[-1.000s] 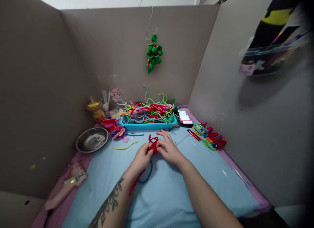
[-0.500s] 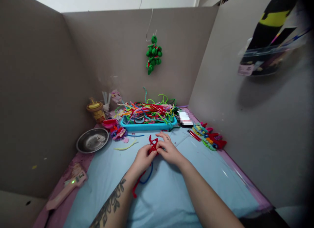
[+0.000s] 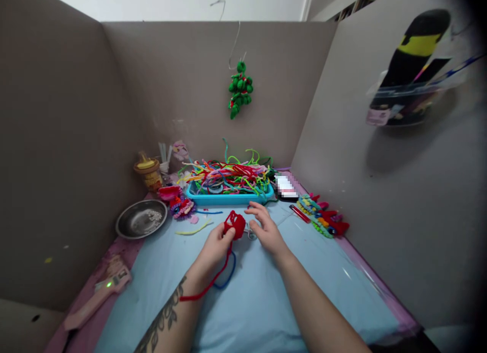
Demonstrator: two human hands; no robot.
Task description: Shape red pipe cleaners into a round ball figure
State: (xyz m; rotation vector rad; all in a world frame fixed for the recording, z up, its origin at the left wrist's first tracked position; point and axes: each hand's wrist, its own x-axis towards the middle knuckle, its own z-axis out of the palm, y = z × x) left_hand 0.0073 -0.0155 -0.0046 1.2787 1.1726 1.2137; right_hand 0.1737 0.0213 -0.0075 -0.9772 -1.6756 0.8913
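My left hand [image 3: 219, 241] pinches a bunched piece of bent red pipe cleaner [image 3: 235, 224] between thumb and fingers. A long red tail [image 3: 207, 290] hangs from it across my left wrist. To its right my right hand [image 3: 267, 231] is apart from the red piece, fingers spread, with nothing in it. Small scissors [image 3: 250, 233] lie on the cloth between the hands, partly hidden. A curved blue pipe cleaner [image 3: 230, 277] rests on the cloth below my left hand.
A blue tray [image 3: 230, 198] heaped with coloured pipe cleaners stands at the back. Left are a metal bowl [image 3: 127, 232] and a pink glue gun [image 3: 93, 302]. Right are a phone [image 3: 286, 188], a red cutter [image 3: 300, 214] and colourful fuzzy figures [image 3: 323, 216]. Grey panels surround the table.
My right hand has let go of the red piece and moved right, its fingers spreading. The red piece has turned in my left hand, and its tail has swung left over the wrist.
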